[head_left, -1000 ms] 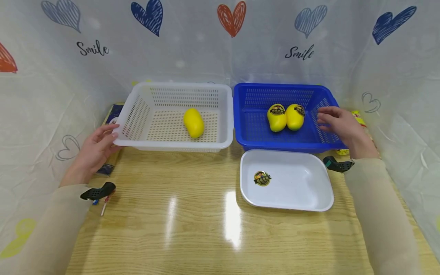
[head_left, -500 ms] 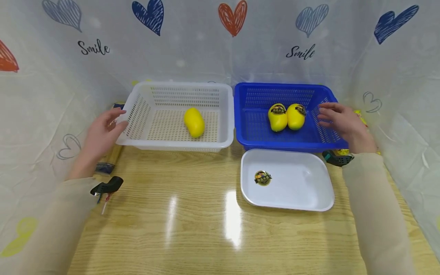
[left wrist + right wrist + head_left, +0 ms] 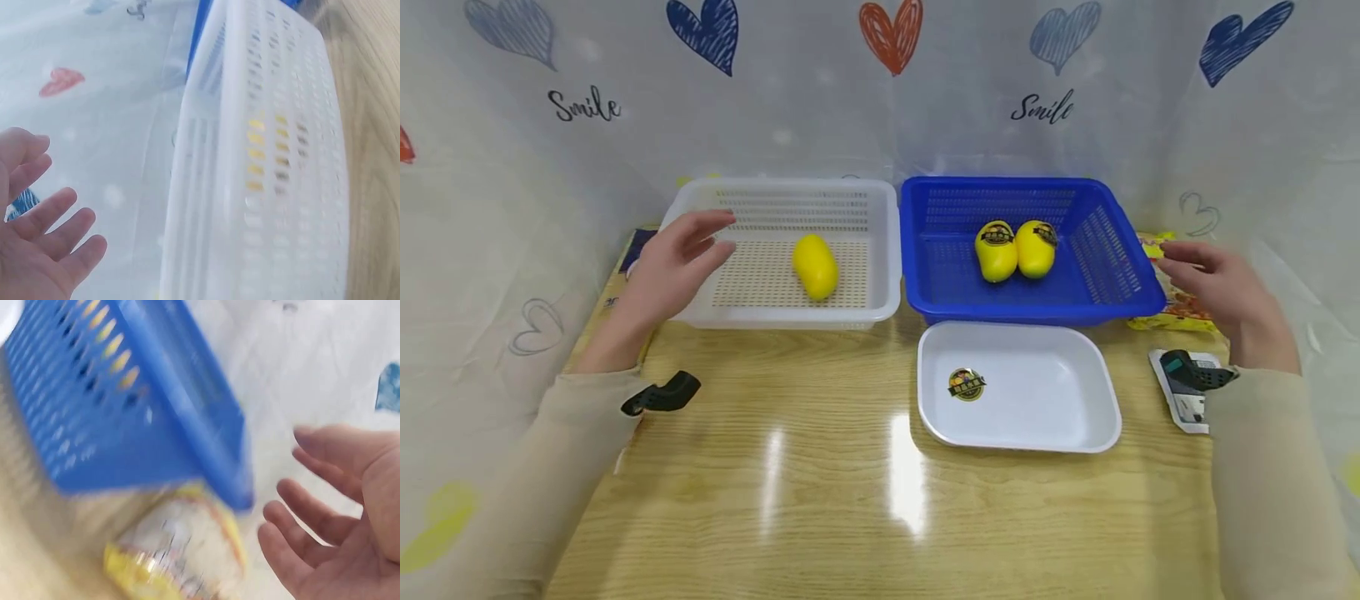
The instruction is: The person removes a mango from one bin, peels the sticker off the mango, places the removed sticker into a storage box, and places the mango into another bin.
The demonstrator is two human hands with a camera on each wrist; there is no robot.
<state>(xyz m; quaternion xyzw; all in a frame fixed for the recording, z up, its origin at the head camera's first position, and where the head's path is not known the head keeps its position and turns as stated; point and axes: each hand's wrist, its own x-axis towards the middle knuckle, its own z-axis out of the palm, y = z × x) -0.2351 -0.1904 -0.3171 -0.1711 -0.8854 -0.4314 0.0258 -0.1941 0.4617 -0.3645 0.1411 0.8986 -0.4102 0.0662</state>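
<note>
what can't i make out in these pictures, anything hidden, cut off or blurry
Head view: lettering on the round sticker in the white tray, too small to read.
Head view: part of the white-edged packet, covered by the black wrist device and right sleeve.
Left wrist view: most of the yellow fruit, behind the white basket wall.
Right wrist view: the yellow packet, print blurred, bottom cut off by the lower edge.

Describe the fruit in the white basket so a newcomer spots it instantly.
On the wooden table, beside the blue basket, stands the white basket. Inside it lies one yellow fruit, showing no sticker, unlike the blue basket's two stickered fruits.
</note>
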